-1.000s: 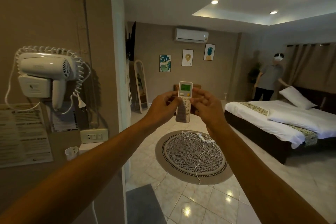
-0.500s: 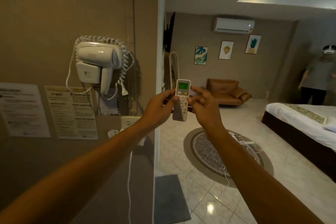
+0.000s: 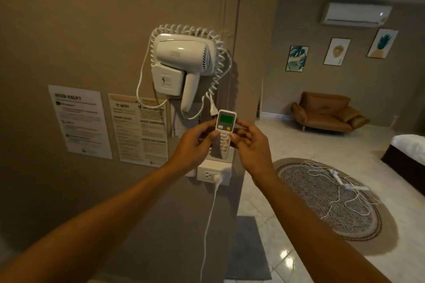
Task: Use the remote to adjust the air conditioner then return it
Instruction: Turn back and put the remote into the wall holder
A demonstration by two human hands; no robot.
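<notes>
1. Remote [image 3: 225, 135] is clasped upright between both hands: left hand [image 3: 195, 142] and right hand [image 3: 249, 142] grasp its sides.
2. Just beyond the fingers [image 3: 212, 136] is the wall, with the outlet [image 3: 212, 174] directly below.
3. Judgement: lower it squarely toward its wall spot, releasing only once seated.

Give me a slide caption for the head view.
Both hands hold the remote below the hair dryer.

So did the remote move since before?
Yes. The remote, held in both hands, swung left: earlier it was in front of the far room, and now it sits before the wall just under the hair dryer, above the outlet.
</notes>
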